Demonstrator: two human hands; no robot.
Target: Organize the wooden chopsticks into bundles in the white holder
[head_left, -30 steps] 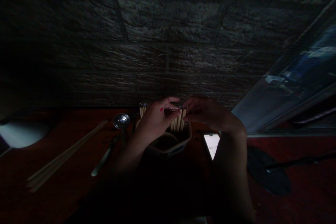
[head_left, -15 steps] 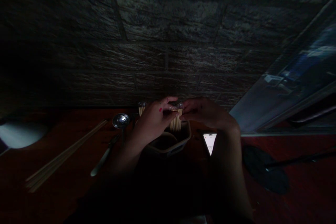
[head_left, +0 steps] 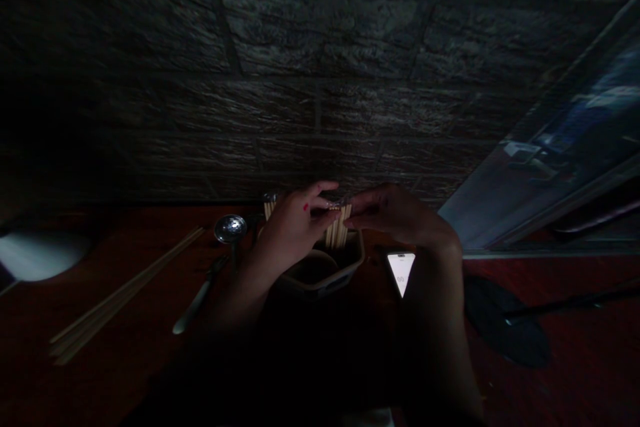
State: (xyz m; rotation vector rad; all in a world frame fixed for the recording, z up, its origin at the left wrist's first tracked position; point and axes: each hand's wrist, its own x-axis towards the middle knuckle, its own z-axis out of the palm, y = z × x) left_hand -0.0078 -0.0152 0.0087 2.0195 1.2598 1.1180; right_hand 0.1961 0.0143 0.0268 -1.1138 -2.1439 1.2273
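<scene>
In dim light, a bundle of pale wooden chopsticks stands upright in a dark angular container. Something clear and shiny, like plastic, lies at the chopsticks' tops. My left hand closes around them from the left, thumb in front and index finger stretched out behind. From the right, my right hand pinches the same bundle near its top, thumb and fingers close together. Past my left hand, more sticks with a shiny top show at the container's back left. My left hand and forearm hide part of the container.
Left of the container lie a shiny ladle, a utensil with a pale handle and several long thin sticks. A lit phone is by my right forearm. Behind runs a brick wall; a dark round base stands right.
My right hand has shifted slightly to the right, and the chopsticks at its fingertips stand a little apart from the others. My left hand is nearly still.
</scene>
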